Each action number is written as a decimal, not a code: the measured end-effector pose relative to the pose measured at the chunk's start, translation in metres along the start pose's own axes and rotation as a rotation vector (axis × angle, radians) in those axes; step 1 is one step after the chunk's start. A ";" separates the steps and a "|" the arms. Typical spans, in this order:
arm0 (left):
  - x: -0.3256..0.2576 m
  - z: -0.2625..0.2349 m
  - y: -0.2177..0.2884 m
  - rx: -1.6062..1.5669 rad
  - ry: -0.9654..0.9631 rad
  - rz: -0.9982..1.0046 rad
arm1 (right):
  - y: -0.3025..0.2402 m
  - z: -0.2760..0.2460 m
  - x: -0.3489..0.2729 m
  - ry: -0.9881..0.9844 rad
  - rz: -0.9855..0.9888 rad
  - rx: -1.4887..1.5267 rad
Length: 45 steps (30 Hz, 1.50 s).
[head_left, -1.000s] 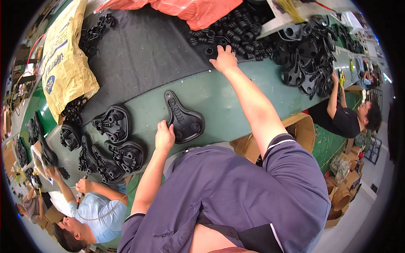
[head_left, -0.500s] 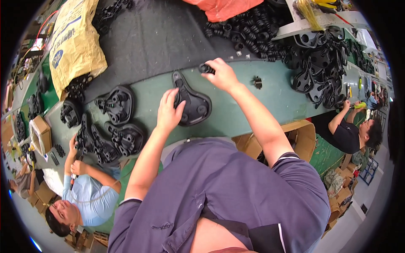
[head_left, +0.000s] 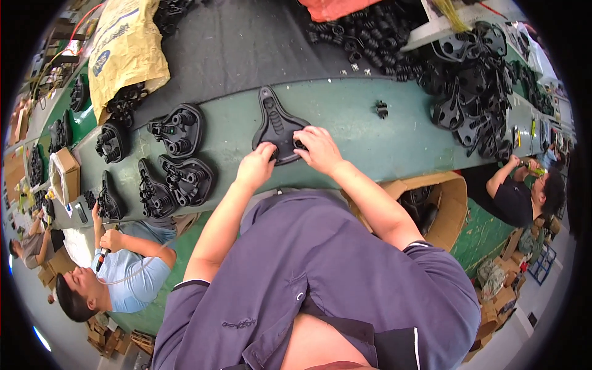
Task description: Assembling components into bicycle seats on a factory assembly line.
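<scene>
A black bicycle saddle base point(head_left: 277, 120) lies on the green bench in front of me, narrow end pointing away. Both my hands are at its wide near end. My left hand point(head_left: 257, 165) is closed at the left corner, its fingertips pinching a small dark part that looks like a spring, mostly hidden. At the right corner my right hand point(head_left: 320, 151) grips a black coil spring point(head_left: 300, 145), pressed down against the base. Several saddles with fittings on them, such as one saddle point(head_left: 179, 131), stand to my left.
Black springs point(head_left: 370, 43) are heaped at the far right on a dark cloth point(head_left: 240, 43). Bare saddle bases point(head_left: 472, 92) are piled at right. A small metal clamp point(head_left: 382, 110) lies on the bench point(head_left: 351, 117). A yellow sack point(head_left: 126, 55) stands far left. Co-workers sit on both sides.
My right hand has come back toward me with the spring, down to the base's right corner. My left hand has moved nearer to me, to the left corner. The base has turned straighter.
</scene>
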<state>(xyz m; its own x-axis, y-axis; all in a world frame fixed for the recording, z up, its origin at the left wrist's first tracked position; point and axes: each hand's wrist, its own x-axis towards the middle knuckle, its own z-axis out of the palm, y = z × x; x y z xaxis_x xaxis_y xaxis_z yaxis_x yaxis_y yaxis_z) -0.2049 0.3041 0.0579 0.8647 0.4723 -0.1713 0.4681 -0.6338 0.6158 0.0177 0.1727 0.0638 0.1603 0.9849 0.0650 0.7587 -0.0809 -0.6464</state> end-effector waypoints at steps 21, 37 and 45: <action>0.118 -0.206 -0.275 0.194 0.874 -1.121 | 0.014 -0.002 0.180 -0.210 -0.087 0.001; 0.245 -0.123 -0.348 0.525 0.957 -1.458 | 0.117 0.064 0.714 0.169 -0.226 -0.214; 0.241 -0.137 -0.341 0.455 0.791 -1.546 | 0.151 0.011 0.832 0.494 -0.395 -0.517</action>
<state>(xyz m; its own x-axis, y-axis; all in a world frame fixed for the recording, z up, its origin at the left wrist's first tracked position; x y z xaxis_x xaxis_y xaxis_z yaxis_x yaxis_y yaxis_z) -0.1811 0.7176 -0.0879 -0.5807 0.8041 0.1271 0.8113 0.5845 0.0089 0.2587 0.9819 0.0123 -0.0118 0.7842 0.6204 0.9936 0.0790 -0.0809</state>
